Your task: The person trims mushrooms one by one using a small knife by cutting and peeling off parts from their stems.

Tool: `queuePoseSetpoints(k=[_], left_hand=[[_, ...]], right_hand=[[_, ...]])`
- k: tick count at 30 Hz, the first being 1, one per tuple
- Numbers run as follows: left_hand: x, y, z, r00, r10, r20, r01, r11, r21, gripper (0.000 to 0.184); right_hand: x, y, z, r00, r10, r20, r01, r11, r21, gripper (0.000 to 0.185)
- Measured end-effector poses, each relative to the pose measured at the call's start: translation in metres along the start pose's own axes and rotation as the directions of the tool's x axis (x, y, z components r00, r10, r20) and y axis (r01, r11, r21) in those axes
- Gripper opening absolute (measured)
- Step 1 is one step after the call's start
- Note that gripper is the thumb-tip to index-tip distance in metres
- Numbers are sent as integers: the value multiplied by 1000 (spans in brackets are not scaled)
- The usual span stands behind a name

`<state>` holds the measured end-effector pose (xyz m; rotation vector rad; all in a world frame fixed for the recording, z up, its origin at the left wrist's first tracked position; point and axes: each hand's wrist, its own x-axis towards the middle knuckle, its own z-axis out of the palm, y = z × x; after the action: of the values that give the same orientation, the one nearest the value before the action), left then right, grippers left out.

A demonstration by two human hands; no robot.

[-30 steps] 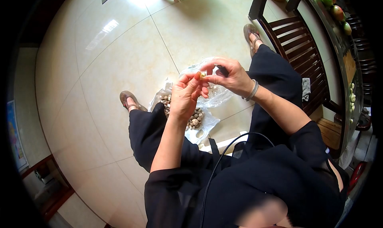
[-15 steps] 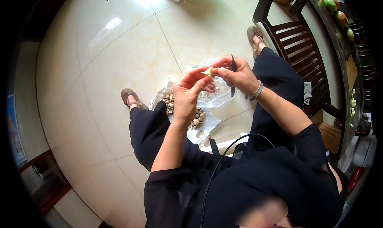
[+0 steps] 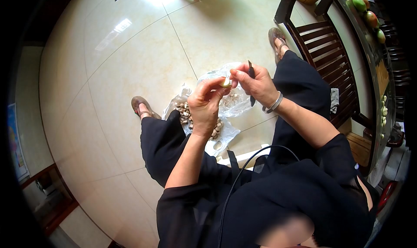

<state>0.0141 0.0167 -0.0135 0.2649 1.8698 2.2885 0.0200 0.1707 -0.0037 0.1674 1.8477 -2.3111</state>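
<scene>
Between the thumb and fingers of my left hand [image 3: 206, 105] is a small pale clove-like piece [image 3: 225, 82]. My right hand [image 3: 259, 86] is closed around a dark, thin knife [image 3: 252, 84], which lies across its fingers. The thumb and fingertip of the right hand are pinched close beside the piece; whether they touch it I cannot tell. Below the hands, several brownish bulb-like pieces [image 3: 183, 112] lie on a white plastic bag [image 3: 225, 137]. A clear plastic bag [image 3: 243, 105] with small scraps spreads behind my right hand.
At the right stand a dark slatted chair [image 3: 323, 44] and a table [image 3: 370, 61]. On the table are several green-red fruits [image 3: 371, 19] and small pale pieces [image 3: 384, 111]. A grey cloth [image 3: 334, 100] hangs on the chair. A black cable [image 3: 236, 178] crosses my lap.
The pale piece now sits in my left fingers, with my right fingertips drawn slightly back from it. The knife has come into fuller view across my right hand.
</scene>
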Motion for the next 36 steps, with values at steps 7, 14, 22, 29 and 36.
queuePoseSetpoints(k=[7,14,22,29,36], left_hand=[[1,8,-2,988,-156,-4,155,985,-69,16],[6,-4,-12,896,-394,203,441,747,-498,26],[3,-10,-11,886,-403,230,461,827,-323,30],[5,-16,-17,822,-510,253,563,796,-223,28],[-6,-45,-49,837,-509,200,511,859,47,21]], right_hand=[[2,-1,-6,999,-30,-30,30,1000,-2,16],[2,-12,-4,984,30,178,-24,999,-36,31],[6,0,-5,962,-162,222,208,957,-203,18],[1,-3,-17,958,-286,13,279,923,-266,13],[-78,-121,-135,747,-439,-500,272,887,-373,11]])
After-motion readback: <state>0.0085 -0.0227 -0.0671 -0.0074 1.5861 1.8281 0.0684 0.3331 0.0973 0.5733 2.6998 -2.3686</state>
